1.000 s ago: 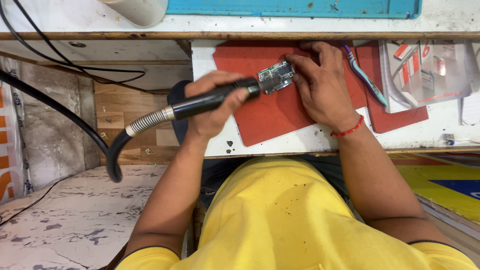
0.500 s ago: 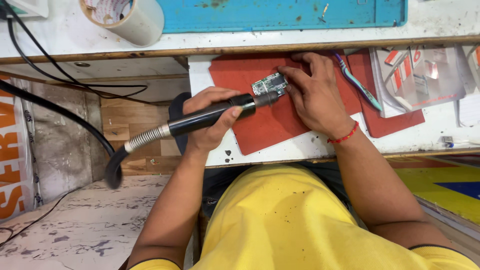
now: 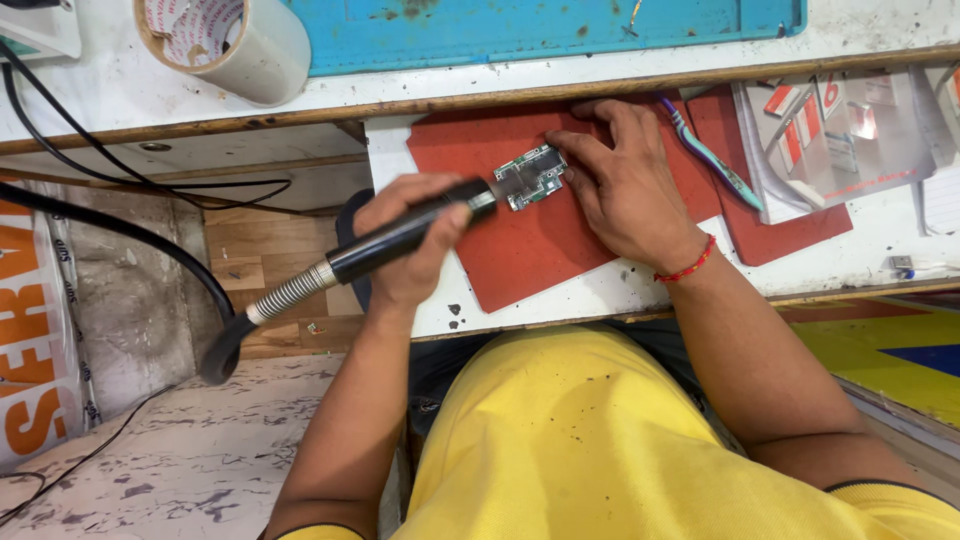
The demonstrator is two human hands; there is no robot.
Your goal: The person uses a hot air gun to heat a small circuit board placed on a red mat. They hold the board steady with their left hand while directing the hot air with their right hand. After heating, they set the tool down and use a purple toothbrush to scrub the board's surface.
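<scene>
Left hand (image 3: 415,240) grips black hot-air handpiece (image 3: 400,237), nozzle at circuit board (image 3: 531,177); right hand (image 3: 625,185) flat, fingertips pinning board mid red mat (image 3: 520,250).

The matt red rubber mat (image 3: 540,245) lies smooth; the black plastic hot-air handle (image 3: 405,235) ends in a ribbed metal hose (image 3: 290,292).

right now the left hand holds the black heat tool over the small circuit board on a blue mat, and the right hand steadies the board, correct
Not quite: the mat under the circuit board is red, as the head view shows. The left hand does hold the black heat tool over it, and the right hand steadies the board.
</scene>
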